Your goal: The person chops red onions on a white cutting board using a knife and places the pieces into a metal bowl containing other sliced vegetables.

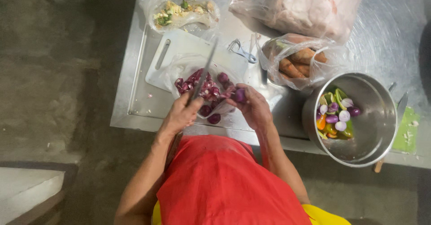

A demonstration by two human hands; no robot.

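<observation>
Left grip [179,113]: clenched around the handle of a knife [204,72]; blade pointing away toward the far side, raised over the bag of onions.
Right grip [251,106]: grasping a small purple onion [239,95] at the fingertips, just right of the blade.
Onion in hand: held above the near right edge of the open bag, not resting on the bench.
Bag of onions [211,90]: clear plastic, open, lying on the near part of the cutting board; filled with small purple onions and loose skins.
Cutting board [173,54]: white, with a slot handle at the left; set on the steel bench [134,99], partly covered by the bag.
Peeler [240,50]: pale blue handle, lying on the bench just beyond the right corner of the board.
Pot [368,135]: round steel, at the near right of the bench; peeled onions, green pieces and an orange piece gathered against its left wall.
Bag of carrots [301,59]: clear plastic, between the board and the pot, on the far side of the pot.
Bag of mixed scraps [179,9]: clear plastic, far left of the bench, yellow and green contents.
Large bag [301,5]: clear plastic, far middle, pale pink contents; kind not discernible.
Green sheet [406,131]: at the right edge, behind the pot.
Clothing: red apron [224,184] in the near foreground.
</observation>
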